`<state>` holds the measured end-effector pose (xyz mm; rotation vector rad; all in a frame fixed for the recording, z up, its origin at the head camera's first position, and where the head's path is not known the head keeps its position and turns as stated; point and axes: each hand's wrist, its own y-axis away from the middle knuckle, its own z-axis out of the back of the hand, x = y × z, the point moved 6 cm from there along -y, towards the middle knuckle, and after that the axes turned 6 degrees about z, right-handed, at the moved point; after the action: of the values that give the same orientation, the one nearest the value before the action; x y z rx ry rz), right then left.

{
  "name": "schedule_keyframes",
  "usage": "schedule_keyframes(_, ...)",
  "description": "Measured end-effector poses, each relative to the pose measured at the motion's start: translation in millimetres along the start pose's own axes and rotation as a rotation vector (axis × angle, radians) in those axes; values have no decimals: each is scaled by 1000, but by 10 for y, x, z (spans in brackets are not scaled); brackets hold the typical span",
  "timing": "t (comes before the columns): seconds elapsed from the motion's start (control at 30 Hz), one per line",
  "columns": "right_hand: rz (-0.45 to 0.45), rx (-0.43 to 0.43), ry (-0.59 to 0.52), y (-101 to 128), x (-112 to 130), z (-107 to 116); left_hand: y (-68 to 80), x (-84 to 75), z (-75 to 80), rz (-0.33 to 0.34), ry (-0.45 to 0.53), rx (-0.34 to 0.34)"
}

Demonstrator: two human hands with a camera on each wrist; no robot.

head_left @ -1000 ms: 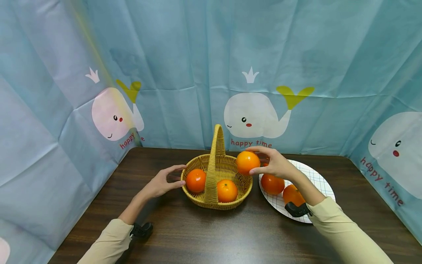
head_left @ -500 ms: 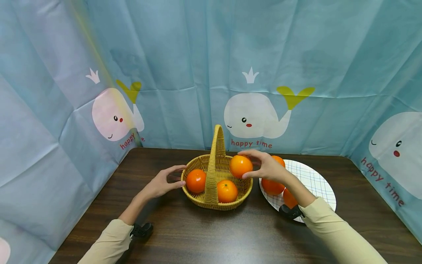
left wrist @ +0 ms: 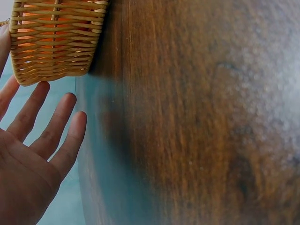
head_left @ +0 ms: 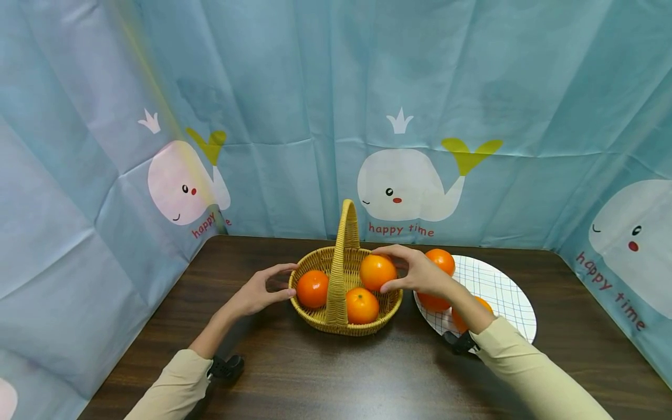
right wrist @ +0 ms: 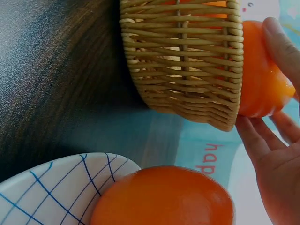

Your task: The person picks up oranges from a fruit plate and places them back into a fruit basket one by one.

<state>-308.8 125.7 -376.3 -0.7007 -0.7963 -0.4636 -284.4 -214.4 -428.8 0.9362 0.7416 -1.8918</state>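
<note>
The fingers of the right hand [head_left: 420, 273] curl around an orange [head_left: 377, 272], holding it just over the right half of the basket [head_left: 343, 325], which sits mid-table near the back edge and already holds 2 oranges. The left hand [head_left: 257, 291] rests spread and relaxed against the basket's left rim. Judging by this, the orange is being placed; next comes lowering it into the free spot and letting go gently.

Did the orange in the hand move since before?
Yes. The right hand has carried its orange leftward and down, from beyond the wicker basket rim near the plate to over the basket's inside.
</note>
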Motion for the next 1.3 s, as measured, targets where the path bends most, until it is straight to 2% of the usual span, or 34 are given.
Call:
schedule_keyframes(0.2, 3, -3, 40, -12, -23, -5, 6, -19, -2, -2, 8, 2)
schedule_keyframes(0.43, 15, -11, 175, -17, -18, 9, -2, 8, -7, 13, -2, 7)
schedule_keyframes(0.67, 10, -27, 134, 20, -27, 60, -1, 17, -11, 5, -21, 1)
schedule_keyframes(0.83, -9, -58, 74, 72, 15, 161, 5, -1, -7, 4, -6, 2)
schedule_keyframes(1.07, -47, -88, 150, 235, 40, 358, 5, 10, 3, 9, 3, -6)
schedule_keyframes(1.3, -49, -129, 177, 431, 29, 594, -3, 7, 4, 14, -8, 0)
